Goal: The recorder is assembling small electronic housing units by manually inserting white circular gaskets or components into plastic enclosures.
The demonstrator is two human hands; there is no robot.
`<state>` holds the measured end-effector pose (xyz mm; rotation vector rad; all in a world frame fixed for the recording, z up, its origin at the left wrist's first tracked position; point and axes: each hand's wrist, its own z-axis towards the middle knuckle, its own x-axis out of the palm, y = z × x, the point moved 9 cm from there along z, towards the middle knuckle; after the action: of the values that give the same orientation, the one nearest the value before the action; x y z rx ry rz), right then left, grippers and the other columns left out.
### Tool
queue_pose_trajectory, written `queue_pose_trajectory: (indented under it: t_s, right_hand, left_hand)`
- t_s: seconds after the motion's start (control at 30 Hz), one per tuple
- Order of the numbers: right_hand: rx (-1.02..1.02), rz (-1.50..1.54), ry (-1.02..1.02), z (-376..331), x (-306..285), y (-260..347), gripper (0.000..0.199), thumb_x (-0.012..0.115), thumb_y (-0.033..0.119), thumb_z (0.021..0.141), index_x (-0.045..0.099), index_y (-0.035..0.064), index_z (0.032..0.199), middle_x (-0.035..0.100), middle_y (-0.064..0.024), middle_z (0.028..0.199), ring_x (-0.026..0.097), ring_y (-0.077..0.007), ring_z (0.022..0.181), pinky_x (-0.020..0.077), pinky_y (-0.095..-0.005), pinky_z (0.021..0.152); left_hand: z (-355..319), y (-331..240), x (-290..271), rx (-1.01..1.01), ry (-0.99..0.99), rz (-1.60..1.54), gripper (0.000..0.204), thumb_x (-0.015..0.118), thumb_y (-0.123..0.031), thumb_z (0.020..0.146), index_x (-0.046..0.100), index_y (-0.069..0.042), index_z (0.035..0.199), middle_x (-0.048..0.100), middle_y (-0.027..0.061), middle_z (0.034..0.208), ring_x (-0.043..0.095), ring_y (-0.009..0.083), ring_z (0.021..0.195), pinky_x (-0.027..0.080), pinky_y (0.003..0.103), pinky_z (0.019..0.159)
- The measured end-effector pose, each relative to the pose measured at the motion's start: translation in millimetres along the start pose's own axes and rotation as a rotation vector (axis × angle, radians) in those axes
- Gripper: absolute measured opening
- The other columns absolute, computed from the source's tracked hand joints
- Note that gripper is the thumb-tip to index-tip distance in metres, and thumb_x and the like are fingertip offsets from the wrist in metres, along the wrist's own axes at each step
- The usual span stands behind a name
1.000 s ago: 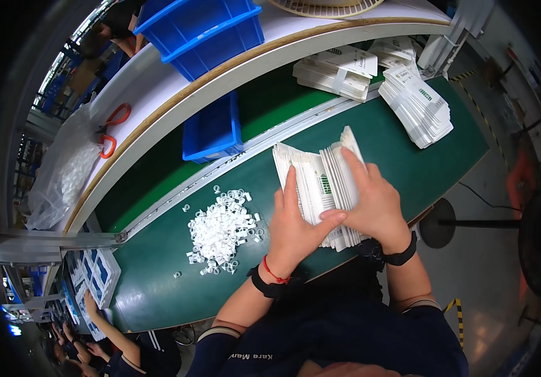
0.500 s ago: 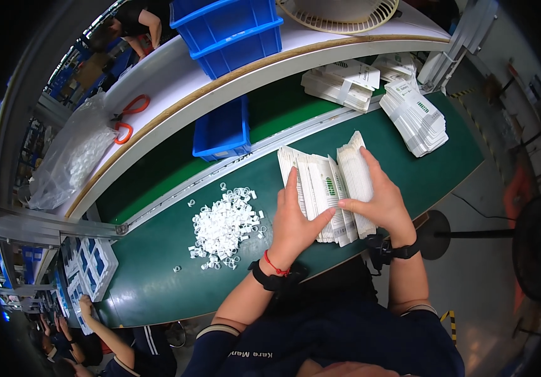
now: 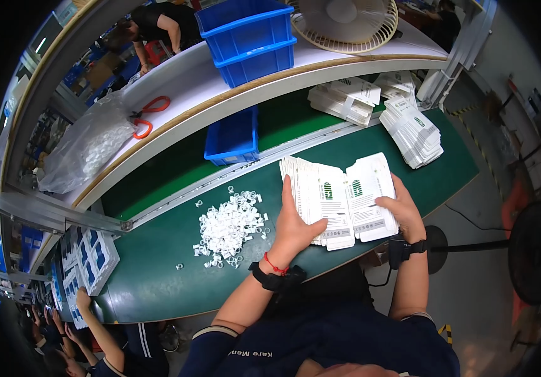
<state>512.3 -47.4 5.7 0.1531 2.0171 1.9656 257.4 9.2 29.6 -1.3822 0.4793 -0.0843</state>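
Just above the bench's near edge I hold flat white cartons with green and grey print in two bundles side by side. My left hand (image 3: 294, 229) is closed round the left bundle (image 3: 324, 179), its thumb lying over the lower printed face. Round the outer edge of the right bundle (image 3: 371, 179) wraps my right hand (image 3: 407, 212), thumb on the front. Both printed faces are turned up toward me, and the inner edges meet or nearly meet. Left of my hands lies a heap of small white ring-shaped pieces (image 3: 227, 227).
More carton bundles, one a banded bundle (image 3: 412, 133), lie at the back right of the green bench (image 3: 157, 276). A blue bin (image 3: 232, 138) stands under the shelf. Above are stacked blue bins (image 3: 248, 44), a fan (image 3: 346, 25), scissors (image 3: 148, 116) and a plastic bag (image 3: 91, 151).
The right bundle has turned from edge-on to face-up, opening beside the left one. My right hand has moved slightly right and down. The whole view has shifted a little.
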Motion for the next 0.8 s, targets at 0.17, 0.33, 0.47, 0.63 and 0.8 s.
queue_pose_trajectory:
  t_s: [0.17, 0.33, 0.47, 0.63, 0.8]
  right_hand:
    - [0.175, 0.604, -0.048, -13, -13, -26, 0.063, 0.060, 0.007, 0.078, 0.038, -0.0064, 0.135, 0.057, -0.0184, 0.121, 0.061, -0.0250, 0.107, 0.0503, -0.0357, 0.090]
    - [0.351, 0.857, 0.012, -29, 38, -11, 0.060, 0.058, 0.019, 0.081, 0.040, -0.0026, 0.135, 0.058, -0.0162, 0.119, 0.061, -0.0259, 0.106, 0.0521, -0.0372, 0.089]
    - [0.189, 0.660, 0.140, -23, 89, 4, 0.056, 0.055, 0.019, 0.083, 0.042, -0.0043, 0.131, 0.055, -0.0161, 0.123, 0.057, -0.0249, 0.112, 0.0471, -0.0345, 0.096]
    - [0.174, 0.651, 0.227, -13, 109, 5, 0.065, 0.055, 0.019, 0.081, 0.031, -0.0032, 0.138, 0.048, -0.0174, 0.130, 0.051, -0.0262, 0.119, 0.0460, -0.0361, 0.097]
    - [0.294, 0.758, 0.439, -26, 127, 10, 0.081, 0.062, 0.025, 0.077, 0.025, 0.0032, 0.145, 0.043, -0.0169, 0.136, 0.047, -0.0278, 0.124, 0.0420, -0.0376, 0.102]
  left_hand:
    - [1, 18, -2, -0.092, 0.025, -0.185, 0.114, 0.078, -0.007, 0.066, 0.000, 0.001, 0.148, 0.041, 0.0244, 0.138, 0.048, 0.0293, 0.125, 0.043, 0.036, 0.100]
    - [4, 45, -6, -0.060, 0.017, -0.354, 0.119, 0.079, -0.005, 0.066, -0.007, 0.002, 0.148, 0.038, 0.0233, 0.142, 0.046, 0.0275, 0.126, 0.041, 0.033, 0.101]
    - [6, 52, -3, -0.095, 0.008, -0.420, 0.123, 0.080, -0.005, 0.065, -0.012, 0.006, 0.146, 0.034, 0.0233, 0.144, 0.043, 0.0286, 0.129, 0.038, 0.033, 0.104]
    - [5, 40, 8, -0.099, 0.157, -0.742, 0.100, 0.075, -0.003, 0.071, 0.013, -0.006, 0.149, 0.038, 0.0132, 0.144, 0.041, 0.0229, 0.132, 0.036, 0.034, 0.108]
    - [-9, 36, 18, -0.161, 0.282, -0.814, 0.090, 0.059, -0.005, 0.076, 0.009, -0.006, 0.151, 0.032, 0.0137, 0.148, 0.032, 0.0234, 0.137, 0.028, 0.034, 0.112]
